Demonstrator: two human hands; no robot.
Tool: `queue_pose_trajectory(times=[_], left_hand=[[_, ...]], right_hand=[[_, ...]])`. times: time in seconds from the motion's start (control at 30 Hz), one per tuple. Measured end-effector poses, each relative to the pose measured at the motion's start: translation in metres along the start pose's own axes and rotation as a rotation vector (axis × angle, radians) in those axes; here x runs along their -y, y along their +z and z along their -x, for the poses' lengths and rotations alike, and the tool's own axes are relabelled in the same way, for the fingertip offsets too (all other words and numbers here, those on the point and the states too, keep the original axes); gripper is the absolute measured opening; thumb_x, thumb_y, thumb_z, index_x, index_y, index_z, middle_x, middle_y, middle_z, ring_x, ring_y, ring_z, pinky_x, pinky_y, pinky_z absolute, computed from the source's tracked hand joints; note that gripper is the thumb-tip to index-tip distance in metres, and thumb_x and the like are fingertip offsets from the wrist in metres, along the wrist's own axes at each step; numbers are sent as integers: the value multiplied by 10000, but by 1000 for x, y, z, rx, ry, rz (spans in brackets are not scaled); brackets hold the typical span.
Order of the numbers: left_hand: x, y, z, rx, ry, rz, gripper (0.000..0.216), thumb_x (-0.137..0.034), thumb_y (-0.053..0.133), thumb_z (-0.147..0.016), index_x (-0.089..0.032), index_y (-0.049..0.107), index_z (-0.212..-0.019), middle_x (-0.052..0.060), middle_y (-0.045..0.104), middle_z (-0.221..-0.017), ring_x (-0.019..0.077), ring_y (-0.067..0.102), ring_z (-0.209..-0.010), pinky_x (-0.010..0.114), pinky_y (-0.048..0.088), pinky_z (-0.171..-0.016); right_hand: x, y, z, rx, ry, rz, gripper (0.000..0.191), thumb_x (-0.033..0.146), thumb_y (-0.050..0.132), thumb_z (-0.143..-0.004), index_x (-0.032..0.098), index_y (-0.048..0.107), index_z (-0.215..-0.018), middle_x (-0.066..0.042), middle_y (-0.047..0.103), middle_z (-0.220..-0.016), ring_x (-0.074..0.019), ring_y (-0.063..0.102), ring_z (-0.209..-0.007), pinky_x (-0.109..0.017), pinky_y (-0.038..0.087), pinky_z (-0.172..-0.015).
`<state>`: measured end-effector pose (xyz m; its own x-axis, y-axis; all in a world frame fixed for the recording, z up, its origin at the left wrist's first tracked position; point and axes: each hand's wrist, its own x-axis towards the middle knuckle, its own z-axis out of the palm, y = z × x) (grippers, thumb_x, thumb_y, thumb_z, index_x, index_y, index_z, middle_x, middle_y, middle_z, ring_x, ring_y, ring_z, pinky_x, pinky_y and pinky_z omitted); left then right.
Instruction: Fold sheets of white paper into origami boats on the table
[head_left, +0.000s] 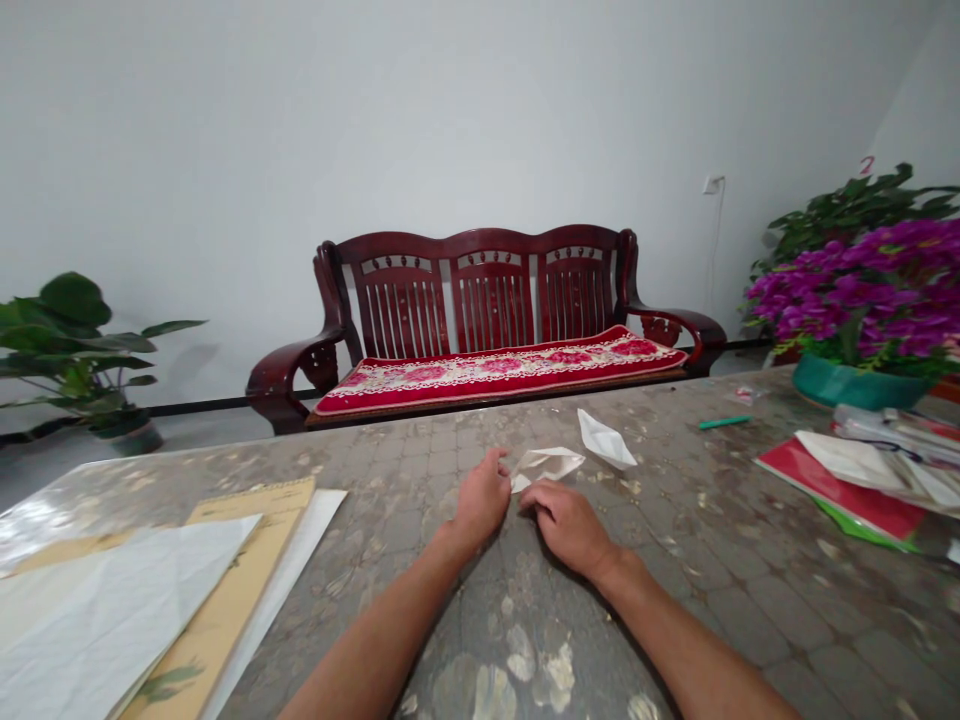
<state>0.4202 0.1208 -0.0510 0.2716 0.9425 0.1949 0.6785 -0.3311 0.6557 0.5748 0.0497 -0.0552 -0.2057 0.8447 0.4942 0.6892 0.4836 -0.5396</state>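
A folded white paper boat point(553, 462) lies on the table between and just beyond my two hands. My left hand point(484, 495) is at the boat's left end, its fingers closed against the paper and partly hidden behind the hand. With fingers curled, my right hand point(571, 522) grips the near edge of the same boat. Just behind and to the right rests a second white paper boat point(606, 441), which neither hand touches.
Large paper sheets point(142, 600) overlap a tan pad point(262, 560) at left. A green pen point(724, 423), a red booklet point(840, 490) and a teal pot point(859, 382) of purple flowers are at right. Beyond the patterned table point(420, 520) stands a wooden bench point(487, 300).
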Motion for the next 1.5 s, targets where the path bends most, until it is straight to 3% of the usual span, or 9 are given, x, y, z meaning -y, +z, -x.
queue_pose_trajectory(times=[0.1,0.2,0.47,0.63,0.83,1.03,1.17,1.3,1.5], left_hand=[[-1,-8,2,-23,69,-147,389,-68,450,-852,-210,536,-1203,29,705,-865,191,666,-844,280,471,-751],[-5,-16,7,-51,230,-282,402,-58,440,-845,-227,541,-1195,67,700,-990,212,655,-963,293,474,-807],[-17,-30,21,138,326,-358,366,-58,460,-820,-221,522,-1142,63,669,-1053,207,622,-1027,287,456,-885],[-13,-24,21,96,164,-218,235,-97,414,-887,-226,527,-1048,30,666,-971,169,633,-942,250,444,-826],[-5,-21,20,58,198,-163,224,-106,404,-901,-227,550,-1020,25,645,-1012,154,620,-922,235,442,-801],[-4,-21,18,110,255,-251,449,-37,413,-835,-284,643,-1132,32,512,-1343,162,636,-1017,266,484,-881],[-9,-22,18,216,303,-409,426,-54,440,-839,-292,693,-1087,26,439,-1444,213,615,-1114,314,500,-929],[-13,-22,17,259,359,-517,331,-110,460,-871,-265,726,-994,37,465,-1427,234,601,-1115,349,504,-949],[-18,-23,16,284,388,-588,321,-188,437,-932,-290,722,-1040,56,619,-1175,225,606,-1011,341,521,-878]], right_hand=[[-7,-2,-1,-219,75,90,321,15,400,-772,220,624,-876,-40,672,-926,-187,630,-913,-317,495,-839],[-12,-6,-1,-295,90,186,298,70,436,-830,210,592,-1042,-73,651,-1067,-204,616,-1014,-339,491,-879],[-9,-9,-1,-156,46,394,236,122,521,-877,220,593,-1079,-54,654,-1027,-212,624,-949,-305,481,-802],[-11,-9,0,-161,-19,405,191,104,518,-887,228,616,-993,-41,643,-997,-187,621,-909,-268,455,-768],[-14,-7,-1,-99,25,395,156,105,524,-896,221,617,-943,-23,634,-909,-173,612,-822,-257,431,-705],[-12,-9,0,-14,-9,478,158,177,524,-940,221,667,-890,-29,632,-889,-160,599,-825,-245,405,-698],[-10,-9,0,33,37,545,191,194,518,-949,221,689,-867,-29,641,-874,-163,587,-820,-254,387,-686],[-7,-9,-1,108,86,621,245,225,492,-966,237,700,-837,-23,652,-865,-176,583,-833,-267,373,-677],[-2,-11,-5,175,138,685,262,233,450,-980,232,686,-868,-22,655,-908,-181,586,-865,-278,364,-681]])
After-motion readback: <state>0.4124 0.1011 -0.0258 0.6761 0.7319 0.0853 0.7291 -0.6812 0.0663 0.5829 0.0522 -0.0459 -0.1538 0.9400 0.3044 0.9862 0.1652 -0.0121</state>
